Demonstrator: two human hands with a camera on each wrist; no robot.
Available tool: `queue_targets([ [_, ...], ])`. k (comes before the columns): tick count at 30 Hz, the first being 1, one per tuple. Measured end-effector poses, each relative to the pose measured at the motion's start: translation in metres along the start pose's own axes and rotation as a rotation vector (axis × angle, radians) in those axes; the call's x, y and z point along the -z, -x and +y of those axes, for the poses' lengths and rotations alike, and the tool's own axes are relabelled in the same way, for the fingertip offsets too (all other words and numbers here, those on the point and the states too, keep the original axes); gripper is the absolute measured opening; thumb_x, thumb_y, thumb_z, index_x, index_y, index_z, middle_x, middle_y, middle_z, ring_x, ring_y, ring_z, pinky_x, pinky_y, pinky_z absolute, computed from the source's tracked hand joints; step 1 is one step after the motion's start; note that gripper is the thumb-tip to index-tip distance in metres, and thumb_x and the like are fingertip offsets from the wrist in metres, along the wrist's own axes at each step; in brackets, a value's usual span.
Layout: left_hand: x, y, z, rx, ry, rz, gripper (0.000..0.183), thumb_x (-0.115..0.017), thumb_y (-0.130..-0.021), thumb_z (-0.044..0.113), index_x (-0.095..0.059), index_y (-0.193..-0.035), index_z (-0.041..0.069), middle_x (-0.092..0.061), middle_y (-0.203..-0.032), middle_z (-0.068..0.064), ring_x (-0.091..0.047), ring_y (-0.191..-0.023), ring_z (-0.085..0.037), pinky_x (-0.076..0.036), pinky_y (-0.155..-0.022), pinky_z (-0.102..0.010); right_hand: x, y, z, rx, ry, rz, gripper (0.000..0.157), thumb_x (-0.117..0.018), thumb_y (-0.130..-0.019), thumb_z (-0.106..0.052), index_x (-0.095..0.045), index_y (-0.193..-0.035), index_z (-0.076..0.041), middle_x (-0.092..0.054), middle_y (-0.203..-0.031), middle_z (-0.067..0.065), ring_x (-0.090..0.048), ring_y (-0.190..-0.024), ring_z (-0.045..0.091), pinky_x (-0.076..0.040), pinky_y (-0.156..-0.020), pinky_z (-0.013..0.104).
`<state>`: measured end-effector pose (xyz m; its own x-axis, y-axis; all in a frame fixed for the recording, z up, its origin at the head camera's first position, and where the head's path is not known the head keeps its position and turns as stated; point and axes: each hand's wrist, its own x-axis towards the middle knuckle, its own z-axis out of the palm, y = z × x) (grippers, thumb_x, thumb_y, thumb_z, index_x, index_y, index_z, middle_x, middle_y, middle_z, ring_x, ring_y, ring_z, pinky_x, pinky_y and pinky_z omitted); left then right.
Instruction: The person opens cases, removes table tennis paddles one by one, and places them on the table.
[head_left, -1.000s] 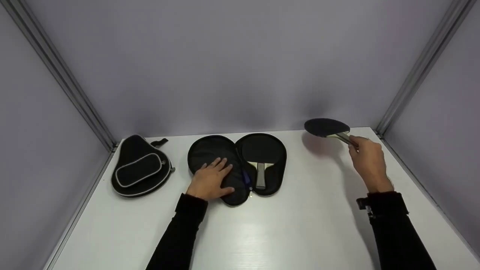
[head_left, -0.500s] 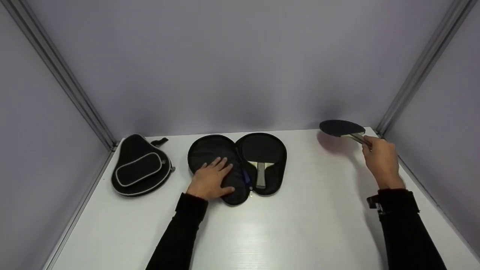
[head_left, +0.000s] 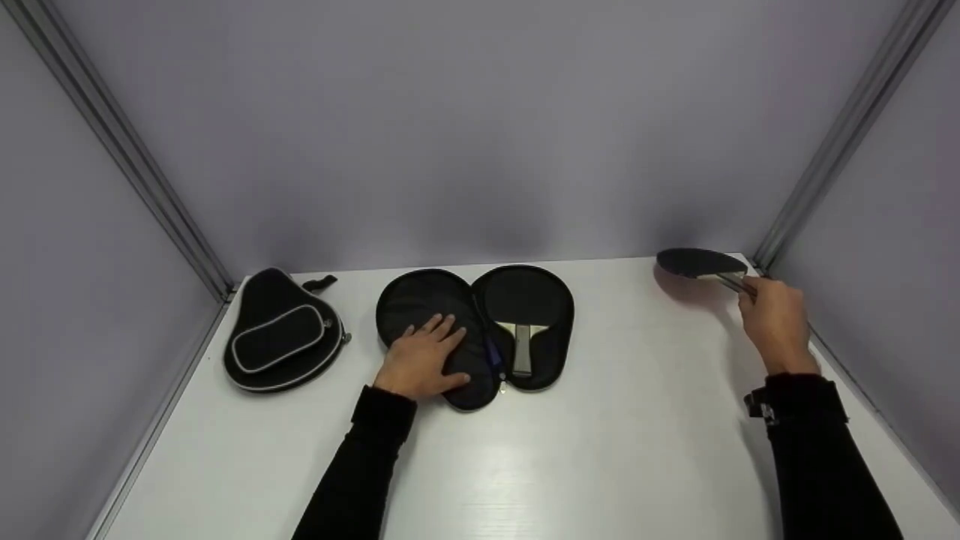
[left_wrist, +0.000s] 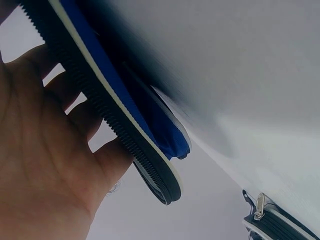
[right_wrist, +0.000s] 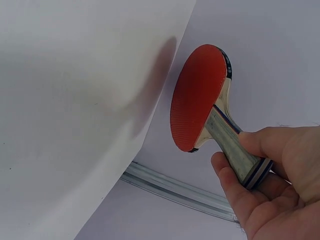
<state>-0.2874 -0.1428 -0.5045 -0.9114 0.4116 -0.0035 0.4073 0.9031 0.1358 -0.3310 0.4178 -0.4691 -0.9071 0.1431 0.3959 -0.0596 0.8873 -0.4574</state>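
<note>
My right hand [head_left: 776,321] grips a table tennis paddle [head_left: 699,262] by its handle, blade pointing left and held above the table at the back right. In the right wrist view the blade's red underside [right_wrist: 200,95] faces the table; its upper side looks black. My left hand [head_left: 421,361] lies with spread fingers on the left half of an opened black paddle case [head_left: 420,292]. A second paddle [head_left: 523,300], black face up with a grey handle, rests in the case's right half. The left wrist view shows the case's zipper edge [left_wrist: 100,102] and blue lining [left_wrist: 167,137].
A closed black paddle case [head_left: 281,337] with white piping and a front pocket lies at the left of the white table [head_left: 592,450]. Grey walls enclose the back and both sides, with metal rails [head_left: 855,135] at the corners.
My right hand has carried the paddle rightward toward the back right corner and slightly lower, its blade now flatter in view. My left hand has stayed on the case.
</note>
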Motion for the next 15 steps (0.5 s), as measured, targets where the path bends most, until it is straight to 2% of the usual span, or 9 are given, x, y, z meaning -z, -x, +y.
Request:
queue_targets([
  [15, -0.001, -0.002, -0.002, -0.006, -0.008, 0.011, 0.086, -0.083, -0.106, 0.058, -0.057, -0.175, 0.014, -0.048, -0.187, -0.016, -0.043, -0.178, -0.039, -0.044, -0.141, -0.068, -0.002, -0.002, 0.013, -0.084, 0.046, -0.065, 0.03, -0.062, -0.114, -0.001, -0.076, -0.138, 0.01, -0.077, -0.126, 0.045, -0.076, -0.107, 0.067, -0.061, -0.085, 0.077],
])
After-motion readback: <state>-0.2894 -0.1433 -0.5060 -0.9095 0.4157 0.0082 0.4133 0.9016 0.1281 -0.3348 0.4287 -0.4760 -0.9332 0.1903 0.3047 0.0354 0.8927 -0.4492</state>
